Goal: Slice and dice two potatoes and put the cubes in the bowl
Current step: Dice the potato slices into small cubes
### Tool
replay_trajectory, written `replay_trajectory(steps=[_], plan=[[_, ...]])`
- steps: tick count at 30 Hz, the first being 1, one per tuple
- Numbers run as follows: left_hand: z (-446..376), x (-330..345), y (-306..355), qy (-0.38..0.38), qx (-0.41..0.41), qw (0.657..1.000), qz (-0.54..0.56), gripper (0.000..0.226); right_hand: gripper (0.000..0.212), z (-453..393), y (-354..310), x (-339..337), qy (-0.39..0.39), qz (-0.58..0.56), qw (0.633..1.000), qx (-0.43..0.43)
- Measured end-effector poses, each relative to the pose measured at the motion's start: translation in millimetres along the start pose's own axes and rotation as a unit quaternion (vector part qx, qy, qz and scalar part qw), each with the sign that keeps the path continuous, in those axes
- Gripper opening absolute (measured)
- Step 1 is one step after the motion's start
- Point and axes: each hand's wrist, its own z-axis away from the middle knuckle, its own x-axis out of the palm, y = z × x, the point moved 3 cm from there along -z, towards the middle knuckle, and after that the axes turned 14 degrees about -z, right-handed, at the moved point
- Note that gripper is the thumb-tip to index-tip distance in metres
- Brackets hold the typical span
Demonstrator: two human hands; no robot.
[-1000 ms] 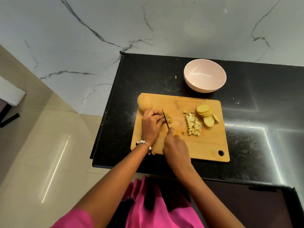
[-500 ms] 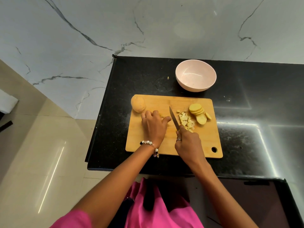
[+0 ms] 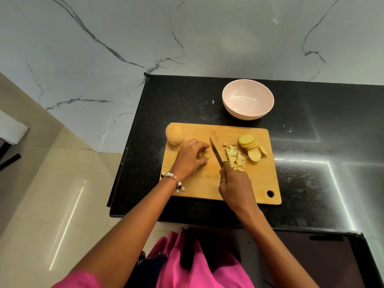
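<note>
On the wooden cutting board [image 3: 257,183] my left hand [image 3: 191,156] curls over a small potato piece [image 3: 203,155] and holds it down. My right hand [image 3: 234,183] grips the knife [image 3: 216,151], whose blade points away from me between the piece and a pile of potato cubes [image 3: 234,156]. Right of the cubes lie several round potato slices [image 3: 251,147]. A whole potato [image 3: 174,135] sits at the board's far left corner. The pale pink bowl [image 3: 248,101] stands beyond the board and has nothing in it.
The board lies on a black stone counter [image 3: 311,142] whose left edge drops to a tiled floor [image 3: 41,204]. A marble wall [image 3: 187,38] rises behind the counter. A tiny potato scrap [image 3: 213,102] lies left of the bowl.
The knife left the potato piece and swung right toward the cube pile. My left hand stayed on the potato piece and curled over it again.
</note>
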Motion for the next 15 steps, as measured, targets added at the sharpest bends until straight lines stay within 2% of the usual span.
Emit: replay_trajectory(steps=[6,11,15], plan=[[9,-4,-3,0.031,-0.023,0.998,0.041,0.055,0.045,1,-2,14,-0.036,0.034,0.999,0.001],[7,1,-2,0.046,-0.045,0.998,0.021,0.045,0.048,4,-6,25,-0.040,0.072,0.996,0.023],[3,2,-2,0.034,-0.063,0.997,0.022,0.043,0.053,0,-17,35,-0.049,0.146,0.988,0.010]])
